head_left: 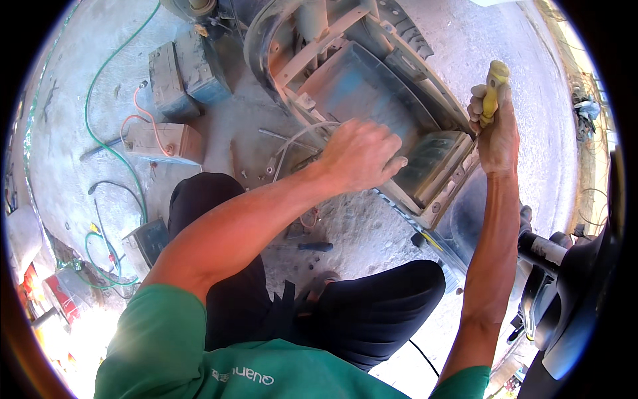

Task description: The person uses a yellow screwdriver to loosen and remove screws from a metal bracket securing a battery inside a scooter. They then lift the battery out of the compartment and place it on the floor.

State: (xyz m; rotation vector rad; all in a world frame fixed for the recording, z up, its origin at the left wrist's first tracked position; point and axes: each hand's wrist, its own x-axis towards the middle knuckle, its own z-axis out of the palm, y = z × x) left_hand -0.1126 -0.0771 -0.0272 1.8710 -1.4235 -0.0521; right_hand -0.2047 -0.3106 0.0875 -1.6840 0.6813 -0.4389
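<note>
My right hand (pixel 497 130) is raised at the right, fingers wrapped round a yellow-handled tool (pixel 492 93). The tool's rounded, worn end points up; no shaft shows, so its exact kind is unclear. My left hand (pixel 362 156) is over the near left side of a dusty metal-framed vehicle part (pixel 372 86), its fingers curled under and its thumb sticking out to the right. Whatever those fingers hold, if anything, is hidden beneath them. A pale flexible tube (pixel 292 141) runs behind that hand. A dark rectangular box (pixel 435 166) sits inside the frame's near end.
Dusty batteries (pixel 194 73) stand at the upper left, with another battery (pixel 166 142) wired nearby. A green hose (pixel 100 133) crosses the concrete floor. A dark-handled screwdriver (pixel 314 247) and loose bolts lie near my knees. At the right is a black wheeled object (pixel 565 266).
</note>
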